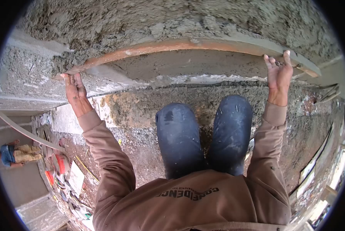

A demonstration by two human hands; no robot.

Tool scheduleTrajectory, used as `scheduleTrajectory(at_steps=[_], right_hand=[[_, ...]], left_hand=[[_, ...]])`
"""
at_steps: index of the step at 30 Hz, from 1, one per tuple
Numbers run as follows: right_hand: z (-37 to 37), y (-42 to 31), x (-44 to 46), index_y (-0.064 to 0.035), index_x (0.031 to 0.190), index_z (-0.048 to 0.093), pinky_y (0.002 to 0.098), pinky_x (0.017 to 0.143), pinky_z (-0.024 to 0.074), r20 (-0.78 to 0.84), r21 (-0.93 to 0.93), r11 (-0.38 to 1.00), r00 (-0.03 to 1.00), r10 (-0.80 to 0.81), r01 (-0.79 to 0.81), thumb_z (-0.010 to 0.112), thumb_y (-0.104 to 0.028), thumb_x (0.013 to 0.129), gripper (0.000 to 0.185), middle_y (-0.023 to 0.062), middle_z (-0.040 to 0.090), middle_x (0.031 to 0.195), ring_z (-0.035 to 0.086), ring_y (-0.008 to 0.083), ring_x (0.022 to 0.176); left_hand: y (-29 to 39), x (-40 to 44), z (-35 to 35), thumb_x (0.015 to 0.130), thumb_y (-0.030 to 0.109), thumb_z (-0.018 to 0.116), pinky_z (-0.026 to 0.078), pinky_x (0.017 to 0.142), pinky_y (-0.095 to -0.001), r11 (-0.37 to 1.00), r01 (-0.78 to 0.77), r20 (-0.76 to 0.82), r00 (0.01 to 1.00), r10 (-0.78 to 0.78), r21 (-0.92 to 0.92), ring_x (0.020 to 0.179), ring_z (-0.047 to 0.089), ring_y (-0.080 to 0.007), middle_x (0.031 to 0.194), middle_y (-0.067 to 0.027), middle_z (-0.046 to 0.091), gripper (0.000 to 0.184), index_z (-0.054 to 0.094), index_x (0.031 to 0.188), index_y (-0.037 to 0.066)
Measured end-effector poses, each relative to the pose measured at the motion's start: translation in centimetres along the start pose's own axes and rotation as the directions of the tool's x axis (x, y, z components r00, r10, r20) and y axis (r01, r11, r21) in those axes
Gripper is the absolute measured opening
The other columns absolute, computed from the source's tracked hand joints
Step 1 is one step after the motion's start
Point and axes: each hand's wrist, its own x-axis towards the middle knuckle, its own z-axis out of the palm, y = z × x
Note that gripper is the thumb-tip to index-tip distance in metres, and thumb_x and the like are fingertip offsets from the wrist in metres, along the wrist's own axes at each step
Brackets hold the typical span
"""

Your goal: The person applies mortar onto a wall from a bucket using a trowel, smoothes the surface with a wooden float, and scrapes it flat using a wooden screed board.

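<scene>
A long wooden board [172, 47] spans the rough, wet-looking plaster wall [149, 23], appearing bowed in the wide view. At its left end my left hand [75, 87] grips the lower edge, fingers smeared with plaster. Near the board's right end my right hand [278, 75] holds it, with fingertips over the edge. A smoother grey plaster band [188, 63] lies just below the board, touching it along its length.
Bent knees in dark trousers [180, 131] are below the wall. A co-worker [18, 153] stands at the far left, near a curved-looking pole [26, 133]. A red container [60, 163] and scattered debris lie on the ground at lower left.
</scene>
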Motion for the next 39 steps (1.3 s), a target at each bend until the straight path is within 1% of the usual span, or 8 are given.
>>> scheduleTrajectory(at_steps=[7, 20, 23, 25, 28, 31, 36, 39], right_hand=[[-5.0, -2.6, 4.6, -0.0024, 0.120, 0.042, 0.0443, 0.082, 0.0587, -0.032, -0.033, 0.999, 0.999, -0.013, 0.012, 0.051, -0.023, 0.100, 0.030, 0.0093, 0.050, 0.099, 0.049, 0.0171, 0.067], [-7.5, 0.8, -0.7, 0.0029, 0.132, 0.038, 0.0363, 0.063, 0.0605, -0.120, -0.161, 0.982, 0.990, 0.077, -0.096, 0.054, -0.038, 0.096, 0.057, 0.0185, 0.050, 0.109, 0.049, 0.0128, 0.060], [-12.5, 3.5, -3.6, -0.0025, 0.139, 0.036, 0.0376, 0.057, 0.0582, -0.251, -0.390, 0.783, 0.874, 0.416, -0.485, 0.060, -0.062, 0.086, 0.084, 0.0225, 0.052, 0.112, 0.061, 0.0214, 0.063], [-19.8, 11.1, -4.3, 0.0074, 0.139, 0.035, 0.0458, 0.058, 0.0581, -0.455, -0.586, 0.661, 0.866, 0.210, -0.468, 0.060, -0.070, 0.080, 0.101, 0.0252, 0.061, 0.102, 0.067, 0.0344, 0.071], [-22.8, 11.4, -6.4, 0.0172, 0.122, 0.051, 0.0479, 0.060, 0.0570, -0.425, -0.733, 0.330, 0.779, 0.462, -0.595, 0.056, -0.073, 0.081, 0.099, 0.0276, 0.065, 0.087, 0.067, 0.0396, 0.075], [-24.7, 14.1, -6.1, 0.0167, 0.112, 0.059, 0.0455, 0.061, 0.0565, -0.427, -0.739, 0.364, 0.812, 0.397, -0.567, 0.054, -0.074, 0.081, 0.096, 0.0279, 0.065, 0.085, 0.067, 0.0390, 0.074], [-23.0, 17.7, -3.7, 0.0075, 0.135, 0.044, 0.0488, 0.078, 0.0543, -0.403, -0.383, 0.706, 0.795, 0.452, -0.596, 0.049, -0.074, 0.084, 0.096, 0.0303, 0.059, 0.113, 0.064, 0.0411, 0.092], [-21.3, 16.6, -2.6, 0.0036, 0.131, 0.046, 0.0461, 0.066, 0.0532, -0.338, -0.254, 0.751, 0.784, 0.521, -0.609, 0.048, -0.071, 0.084, 0.088, 0.0269, 0.059, 0.113, 0.064, 0.0356, 0.086]], left_hand=[[-1.4, -7.0, 5.2, 0.091, 0.028, 0.068, 0.055, 0.092, -0.0309, 0.991, 0.071, 0.053, 0.996, -0.066, -0.110, 0.103, 0.060, -0.0213, 0.114, -0.0141, 0.059, 0.049, 0.052, 0.122, -0.007], [-6.4, -7.5, -0.9, 0.074, 0.060, 0.076, 0.038, 0.109, -0.0443, 0.950, 0.266, 0.071, 0.964, -0.258, -0.163, 0.129, 0.038, -0.0309, 0.136, -0.0211, 0.035, 0.105, 0.029, 0.138, -0.008], [-9.6, -11.7, -4.6, 0.079, 0.054, 0.074, 0.036, 0.111, -0.0477, 0.905, 0.422, -0.078, 0.902, -0.425, -0.048, 0.130, 0.040, -0.0283, 0.141, -0.0166, 0.039, 0.090, 0.035, 0.140, 0.000], [-14.5, -14.3, -8.8, 0.085, 0.048, 0.072, 0.039, 0.106, -0.0437, 0.844, 0.470, -0.194, 0.881, -0.431, 0.258, 0.123, 0.050, -0.0273, 0.135, -0.0162, 0.051, 0.077, 0.042, 0.139, 0.002], [-20.5, -15.9, -15.2, 0.084, 0.051, 0.071, 0.044, 0.102, -0.0420, 0.794, 0.486, -0.229, 0.874, -0.429, 0.365, 0.121, 0.050, -0.0297, 0.139, -0.0171, 0.046, 0.083, 0.038, 0.142, 0.001], [-16.4, -19.8, -10.6, 0.083, 0.054, 0.070, 0.042, 0.103, -0.0398, 0.811, 0.455, -0.242, 0.889, -0.389, 0.367, 0.123, 0.049, -0.0287, 0.138, -0.0196, 0.045, 0.087, 0.037, 0.141, -0.002], [-11.4, -21.0, -4.1, 0.082, 0.060, 0.068, 0.037, 0.110, -0.0424, 0.972, 0.162, 0.038, 0.985, -0.171, 0.173, 0.130, 0.041, -0.0311, 0.147, -0.0222, 0.032, 0.105, 0.016, 0.147, -0.003], [-10.1, -21.0, -2.1, 0.082, 0.063, 0.066, 0.033, 0.113, -0.0453, 0.988, 0.114, 0.121, 0.985, -0.127, 0.109, 0.135, 0.036, -0.0322, 0.150, -0.0223, 0.026, 0.107, 0.011, 0.149, -0.001]])
